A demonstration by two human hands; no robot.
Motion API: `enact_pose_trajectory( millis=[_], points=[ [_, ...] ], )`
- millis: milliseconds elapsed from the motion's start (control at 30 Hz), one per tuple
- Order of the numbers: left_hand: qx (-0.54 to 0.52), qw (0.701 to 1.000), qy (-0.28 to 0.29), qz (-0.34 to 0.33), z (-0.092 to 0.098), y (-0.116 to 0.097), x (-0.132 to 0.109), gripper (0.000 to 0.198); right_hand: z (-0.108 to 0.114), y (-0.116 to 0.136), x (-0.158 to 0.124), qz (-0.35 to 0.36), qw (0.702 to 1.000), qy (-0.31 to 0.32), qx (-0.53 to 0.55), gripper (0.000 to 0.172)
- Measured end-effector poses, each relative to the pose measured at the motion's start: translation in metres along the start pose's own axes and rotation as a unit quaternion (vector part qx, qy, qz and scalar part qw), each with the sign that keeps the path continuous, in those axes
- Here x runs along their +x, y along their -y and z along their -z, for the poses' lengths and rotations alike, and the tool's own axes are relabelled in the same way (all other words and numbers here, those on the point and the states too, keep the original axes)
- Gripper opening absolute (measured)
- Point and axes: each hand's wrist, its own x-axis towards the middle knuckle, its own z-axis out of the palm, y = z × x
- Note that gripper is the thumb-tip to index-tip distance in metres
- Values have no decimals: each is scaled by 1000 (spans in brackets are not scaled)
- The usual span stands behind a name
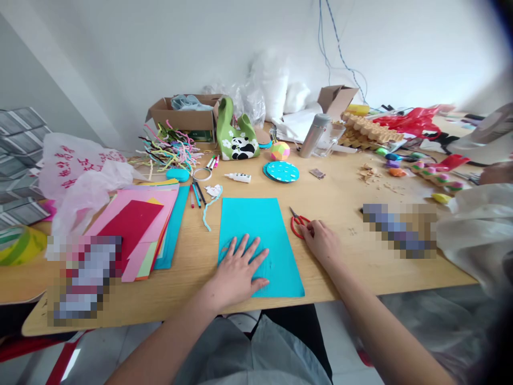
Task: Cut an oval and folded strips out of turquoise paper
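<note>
A bright blue sheet of paper (pixel 252 216) lies on the table in front of me. My left hand (pixel 240 267) rests flat on its lower left part, fingers spread, with nothing held. Faint lines show on the sheet around that hand. To the right of the paper, my right hand (pixel 321 240) has its fingers curled at the handles of red-handled scissors (pixel 297 223), which lie on the table with the dark blades pointing away from me. How far the fingers go through the handle loops is hidden.
Coloured paper (pixel 138 214) is stacked at left, near a plastic bag (pixel 80 176). Pens (pixel 198 192), a glue bottle (pixel 240 177), blue ovals (pixel 282 171), a green panda bag (pixel 238 136) and a thermos (pixel 315 136) stand or lie beyond. Another person's sleeve (pixel 468 230) is at right.
</note>
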Motion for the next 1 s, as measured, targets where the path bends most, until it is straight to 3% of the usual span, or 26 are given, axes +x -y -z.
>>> enact_pose_trajectory(
  millis=[167,333,400,433,533,600,700,833,1000],
  points=[
    [30,998,-11,51,-12,-3,-9,64,-1,-3,0,8,1000,-1,0,43],
    [53,997,-13,62,0,-8,-8,60,13,11,-4,-6,1000,-19,-18,45],
    [68,995,-34,68,4,-10,-4,59,24,27,-13,45,998,-35,-15,47],
    [75,993,-43,77,4,-10,-2,59,28,37,-19,104,994,-34,-1,49],
    [85,990,-49,102,-2,-10,1,62,35,65,-39,278,959,39,26,65],
    [84,991,-41,100,-8,-9,2,63,31,77,-52,337,936,94,28,75],
    [83,992,-32,95,-13,-8,1,65,17,82,-65,357,924,136,26,81],
    [73,994,-29,80,-11,-7,0,66,5,79,-73,343,929,140,12,83],
    [22,997,-54,49,-6,-1,-2,72,27,95,-61,357,927,112,23,79]
  ],
)
